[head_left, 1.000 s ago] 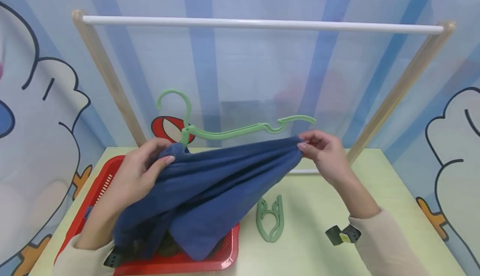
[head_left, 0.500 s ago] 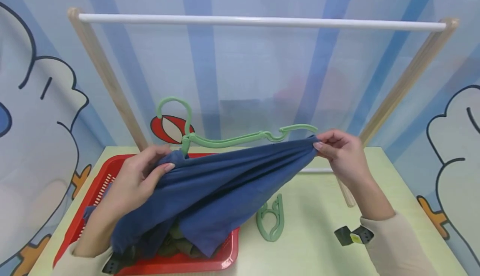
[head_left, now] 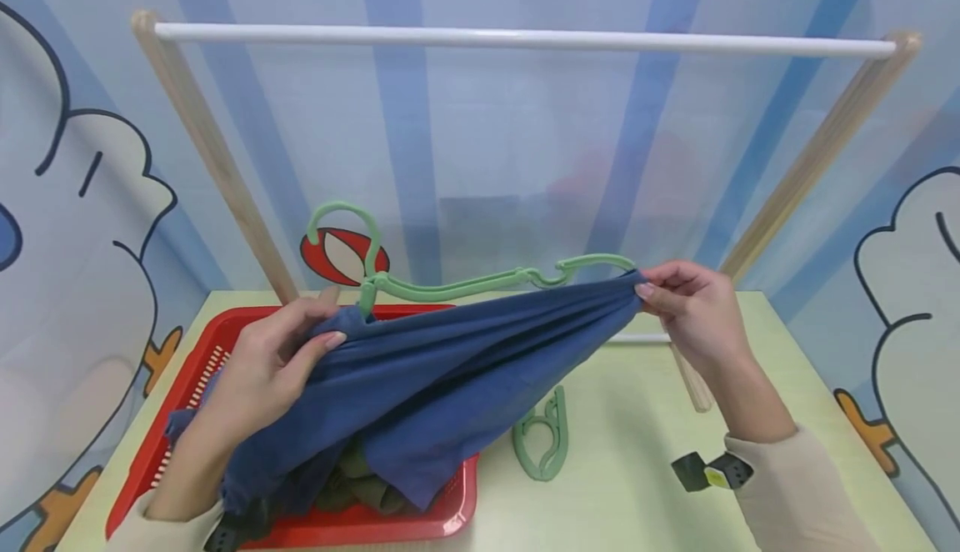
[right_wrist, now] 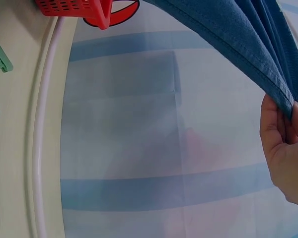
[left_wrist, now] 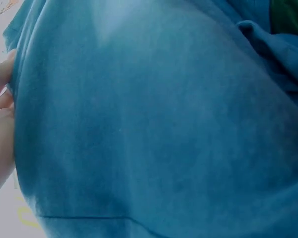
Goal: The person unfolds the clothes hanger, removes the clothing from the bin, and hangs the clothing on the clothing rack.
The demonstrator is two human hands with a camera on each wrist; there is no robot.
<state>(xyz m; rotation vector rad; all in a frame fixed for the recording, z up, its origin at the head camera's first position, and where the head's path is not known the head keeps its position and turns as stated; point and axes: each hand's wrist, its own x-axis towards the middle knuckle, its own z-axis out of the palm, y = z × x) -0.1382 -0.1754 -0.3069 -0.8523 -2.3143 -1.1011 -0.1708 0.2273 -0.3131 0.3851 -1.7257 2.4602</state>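
A blue shirt (head_left: 450, 360) is pulled taut between the two hands, its lower part draping over the basket. My left hand (head_left: 262, 368) pinches its upper edge between thumb and fingers, close beside the green hanger (head_left: 450, 288). The hanger's hook points up, and its lower left part goes down into the cloth. Its right arm lies along the stretched edge, the tip near my right hand (head_left: 697, 310), which pinches the far corner. In the right wrist view, thumb and fingers of that hand (right_wrist: 288, 153) grip the gathered hem. Blue cloth (left_wrist: 139, 124) fills most of the left wrist view.
A red basket (head_left: 467, 498) with dark green and blue clothes stands under the shirt at left. A folded green hanger (head_left: 542, 448) lies on the pale table (head_left: 600, 485). Behind rises a rack with a white rail (head_left: 525, 38) and wooden posts (head_left: 217, 160).
My right hand has moved right, stretching the shirt's edge wider. The hanger has sunk slightly, its right tip now close to the cloth's edge. My left hand has barely moved.
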